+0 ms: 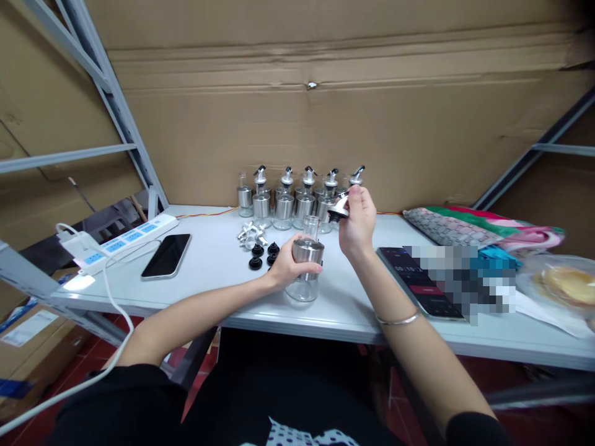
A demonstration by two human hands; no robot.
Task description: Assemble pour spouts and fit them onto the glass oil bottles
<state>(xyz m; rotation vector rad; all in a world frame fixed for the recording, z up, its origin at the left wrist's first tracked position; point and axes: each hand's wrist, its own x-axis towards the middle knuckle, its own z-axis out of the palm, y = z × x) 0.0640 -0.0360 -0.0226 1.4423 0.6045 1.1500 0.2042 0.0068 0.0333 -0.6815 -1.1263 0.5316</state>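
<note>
My left hand (pixel 289 265) is wrapped round a glass oil bottle (pixel 308 250) with a steel band, upright near the table's front edge. Its narrow glass neck is uncapped. Up and to the right, my right hand (pixel 359 222) grips a pour spout (pixel 339 209), silver with a black stopper at its lower end. The spout is apart from the bottle's neck. Left of the bottle lie several black stoppers (pixel 255 262), some partly hidden behind my left hand. Just beyond them is a small heap of silver spout parts (pixel 251 235).
Several similar bottles (pixel 282 209), most with spouts fitted, stand along the cardboard wall (pixel 325 124). A phone (pixel 166 256) and a power strip (pixel 132 240) lie on the left. Another phone (pixel 421 282), patterned fabric (pixel 465 232) and a plastic-wrapped item (pixel 564 285) are on the right.
</note>
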